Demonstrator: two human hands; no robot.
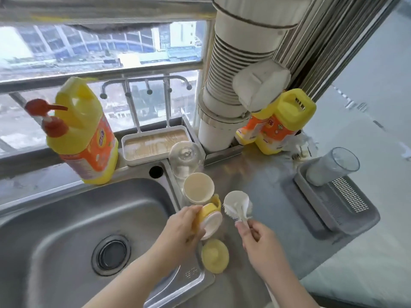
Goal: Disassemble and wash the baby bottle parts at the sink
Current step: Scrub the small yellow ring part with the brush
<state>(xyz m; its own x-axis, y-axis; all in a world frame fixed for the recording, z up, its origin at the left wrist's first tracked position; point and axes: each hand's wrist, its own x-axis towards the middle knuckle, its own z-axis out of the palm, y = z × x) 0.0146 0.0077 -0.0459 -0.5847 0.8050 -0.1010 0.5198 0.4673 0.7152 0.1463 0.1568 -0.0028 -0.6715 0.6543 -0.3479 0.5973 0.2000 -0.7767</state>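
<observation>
Both bare forearms are reaching forward. The left hand (183, 227) is curling its fingers in a grip, while the right hand (259, 237) is pinching with thumb and fingertips, palm facing inward.

Orange labels on two yellow detergent bottles (89, 138) (275, 123), print too blurred to read

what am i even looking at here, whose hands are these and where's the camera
There is no machine here. The camera sits on a person's head, looking down at their own two hands by a steel sink. The left hand grips a yellow and white bottle part. The right hand pinches the handle of a small white brush. On the counter lie a cream cup, a clear dome cover and a round yellow piece. A yellow detergent bottle stands behind the sink.
</observation>
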